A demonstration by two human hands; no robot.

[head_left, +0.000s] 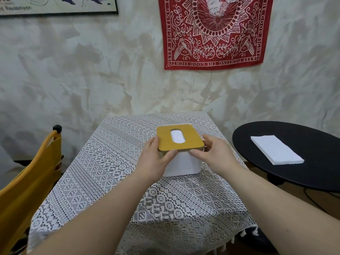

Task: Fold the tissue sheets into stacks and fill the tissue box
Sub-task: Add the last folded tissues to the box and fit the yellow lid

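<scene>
A white tissue box (pixel 184 164) stands on the lace-covered table (pixel 114 181), topped by a wooden lid (pixel 165 140) with an oval slot showing white tissue inside. My left hand (pixel 154 159) grips the lid's left front corner, thumb under its front edge. My right hand (pixel 211 153) holds the lid's right side, thumb at the front edge. A stack of white tissue sheets (pixel 276 150) lies on the black round table to the right, away from both hands.
The black round side table (pixel 257 144) stands right of the main table. A yellow folding chair (pixel 27 181) is at the left. A red bandana (pixel 215 32) and a framed poster (pixel 55 6) hang on the wall behind.
</scene>
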